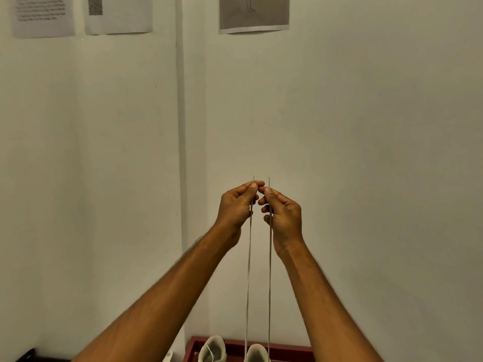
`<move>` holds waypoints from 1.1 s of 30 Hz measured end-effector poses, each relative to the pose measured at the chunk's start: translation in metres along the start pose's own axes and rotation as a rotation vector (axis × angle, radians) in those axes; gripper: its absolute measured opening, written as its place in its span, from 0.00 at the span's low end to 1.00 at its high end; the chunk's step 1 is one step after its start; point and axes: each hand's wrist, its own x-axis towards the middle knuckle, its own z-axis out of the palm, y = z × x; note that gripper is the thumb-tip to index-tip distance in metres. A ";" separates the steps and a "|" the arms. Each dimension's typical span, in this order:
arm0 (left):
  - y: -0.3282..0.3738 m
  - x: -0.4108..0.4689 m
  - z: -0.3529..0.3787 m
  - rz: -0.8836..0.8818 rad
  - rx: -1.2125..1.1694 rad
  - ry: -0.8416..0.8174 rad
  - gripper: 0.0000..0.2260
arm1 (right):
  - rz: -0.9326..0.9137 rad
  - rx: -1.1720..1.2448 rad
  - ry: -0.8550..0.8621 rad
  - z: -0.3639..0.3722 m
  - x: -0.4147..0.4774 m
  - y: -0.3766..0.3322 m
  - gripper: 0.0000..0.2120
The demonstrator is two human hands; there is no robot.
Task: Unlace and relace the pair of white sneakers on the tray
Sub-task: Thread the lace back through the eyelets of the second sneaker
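Both hands are raised high in front of the wall, close together. My left hand (pixel 235 207) pinches one end of a white shoelace (pixel 247 278) near its tip. My right hand (pixel 283 214) pinches the other end (pixel 269 278). The two strands hang straight and taut, side by side, down to the right white sneaker (pixel 257 354) at the bottom edge. The left white sneaker (pixel 213 348) stands beside it with a loose lace lying on it. Only the toes of both sneakers show, on a dark red tray (pixel 287 352).
A white wall corner (pixel 180 152) runs up behind the hands. Printed paper sheets (pixel 43 15) and a drawing (pixel 253 13) hang at the top. A dark object (pixel 26 356) sits at the bottom left.
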 end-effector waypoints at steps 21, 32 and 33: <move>-0.212 -0.160 -0.196 -0.323 1.056 -0.145 0.11 | 0.814 -0.548 0.086 -0.215 -0.183 0.222 0.06; -0.121 -0.160 -0.279 -0.347 1.234 -0.004 0.14 | 0.830 -0.489 0.031 -0.195 -0.225 0.262 0.06; -0.116 -0.162 -0.283 -0.360 1.233 -0.007 0.14 | 0.834 -0.478 0.022 -0.190 -0.228 0.263 0.06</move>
